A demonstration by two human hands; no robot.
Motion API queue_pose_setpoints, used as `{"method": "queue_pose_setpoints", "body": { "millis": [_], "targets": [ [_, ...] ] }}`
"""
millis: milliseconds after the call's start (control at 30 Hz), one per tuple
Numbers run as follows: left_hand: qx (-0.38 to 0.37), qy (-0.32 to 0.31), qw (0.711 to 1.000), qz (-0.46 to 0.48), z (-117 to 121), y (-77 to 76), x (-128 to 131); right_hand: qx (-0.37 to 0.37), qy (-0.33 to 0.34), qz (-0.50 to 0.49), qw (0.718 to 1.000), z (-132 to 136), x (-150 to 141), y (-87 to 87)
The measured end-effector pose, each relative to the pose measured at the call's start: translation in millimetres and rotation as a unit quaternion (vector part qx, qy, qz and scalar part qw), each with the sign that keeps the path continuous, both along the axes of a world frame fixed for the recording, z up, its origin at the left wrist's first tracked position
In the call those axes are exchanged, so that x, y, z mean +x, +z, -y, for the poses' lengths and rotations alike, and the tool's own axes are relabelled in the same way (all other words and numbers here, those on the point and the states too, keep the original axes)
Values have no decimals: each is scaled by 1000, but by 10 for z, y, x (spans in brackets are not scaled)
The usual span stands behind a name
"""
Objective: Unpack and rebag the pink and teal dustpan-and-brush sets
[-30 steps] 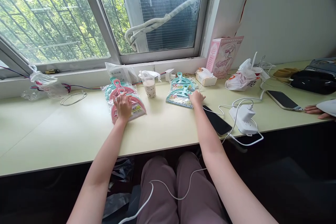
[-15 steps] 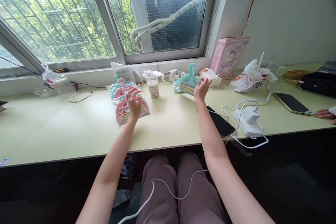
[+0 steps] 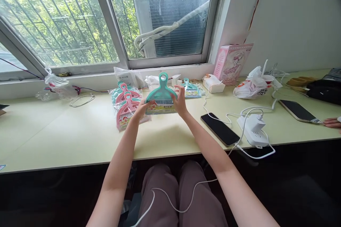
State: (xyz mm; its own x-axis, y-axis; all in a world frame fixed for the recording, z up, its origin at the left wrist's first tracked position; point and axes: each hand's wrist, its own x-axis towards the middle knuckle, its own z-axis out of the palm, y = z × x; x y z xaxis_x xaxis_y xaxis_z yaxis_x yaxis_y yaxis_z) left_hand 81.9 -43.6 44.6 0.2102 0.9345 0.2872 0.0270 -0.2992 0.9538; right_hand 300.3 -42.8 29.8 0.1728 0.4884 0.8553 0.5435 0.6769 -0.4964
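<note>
I hold a teal mini dustpan-and-brush set (image 3: 161, 94) upright above the pale desk (image 3: 66, 131), its handle loop pointing up. My left hand (image 3: 142, 108) grips its lower left corner and my right hand (image 3: 180, 101) grips its right side. A stack of pink and teal sets in plastic wrap (image 3: 125, 104) lies just left of my left hand. Another teal set (image 3: 191, 90) lies flat behind my right hand.
A black phone (image 3: 220, 129) and a white power strip with cables (image 3: 253, 129) lie to the right. A pink box (image 3: 231, 64), white bag (image 3: 252, 85), tissue box (image 3: 211, 82) and second phone (image 3: 297, 110) sit further right. Another person's fingers (image 3: 331, 122) rest at the right edge.
My right hand carried the teal set from the right pile to the middle. My left hand left the pink stack and took hold of the set's left corner.
</note>
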Motion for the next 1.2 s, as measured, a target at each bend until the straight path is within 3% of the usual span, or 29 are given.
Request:
{"method": "queue_pose_setpoints", "body": {
  "millis": [133,233,300,367,567,700,833,933,1033,1100,1200],
  "targets": [
    [19,47,991,127,34,-68,28,-28,-83,162,983,214,-68,-71],
    [24,57,977,204,54,-64,83,-16,-22,335,942,324,-144,-61],
    [28,71,970,232,63,-48,93,-1,17,400,916,341,-206,-57],
    [31,90,964,249,71,-32,90,1,34,417,908,334,-250,-64],
    [46,132,954,266,94,-12,107,-30,78,341,936,349,-246,-87],
    [34,180,934,306,61,-12,39,-13,126,342,931,355,-253,-86],
    [13,211,921,326,-7,-32,-71,-52,109,358,926,334,-296,-98],
    [0,200,921,335,-9,-44,-75,-98,134,276,947,333,-345,-124],
    [-23,170,926,336,39,-35,-24,-155,205,71,964,343,-405,-146],
    [-25,153,931,330,70,-23,6,-187,241,-84,949,347,-442,-144],
    [-20,151,932,330,87,-16,23,-220,272,-248,903,337,-473,-115]
  ]
}}
